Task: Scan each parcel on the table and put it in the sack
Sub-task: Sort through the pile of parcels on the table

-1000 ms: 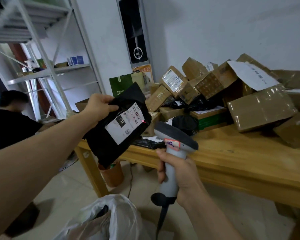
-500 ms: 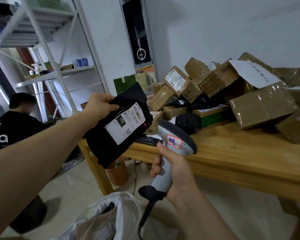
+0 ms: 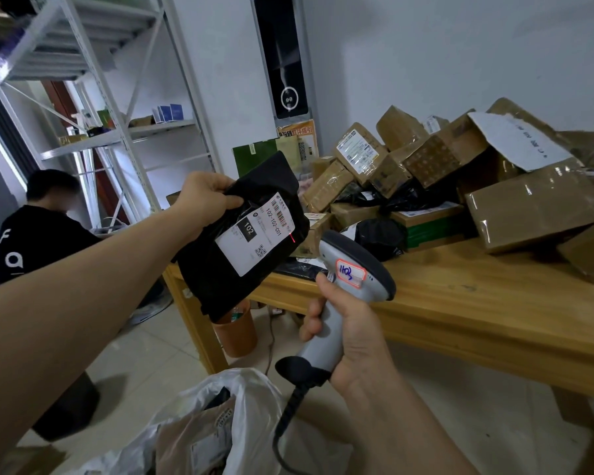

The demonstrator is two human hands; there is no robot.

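Sack [image 3: 199,416]: white plastic, on the floor in front of the bench [image 3: 477,310], mouth open upward. A brown parcel [image 3: 192,440] with a label sits inside.

Right hand [image 3: 352,341], in front of the bench's front edge, is wrapped round the handle of the grey scanner [image 3: 354,272]. The scanner head aims up and left, and its cable [image 3: 282,426] drops toward the sack.

Left hand [image 3: 203,200] is held out over the bench's left front corner. It pinches the upper left edge of the black parcel [image 3: 220,279], thumb on the front face.

The parcel is in the air, off the bench. Its long axis is steep: the top end tips right toward the bench, the bottom end hangs down past the corner leg. The white label [image 3: 251,238] faces the scanner, with the barcode along its upper right edge. A red scan mark [image 3: 292,238] sits at the label's right edge, just beside the scanner head.

An orange bin [image 3: 235,334] stands under the bench's left end.

Room for moving: bare wood runs along the bench's front strip, and tiled floor shows between the sack and the bench leg.

Parcel pile [image 3: 528,207]: taped cartons and black bags heaped on the back half of the bench, against the wall.

Left of the bench are a metal shelf rack [image 3: 124,135] and a seated person [image 3: 38,231] in black.
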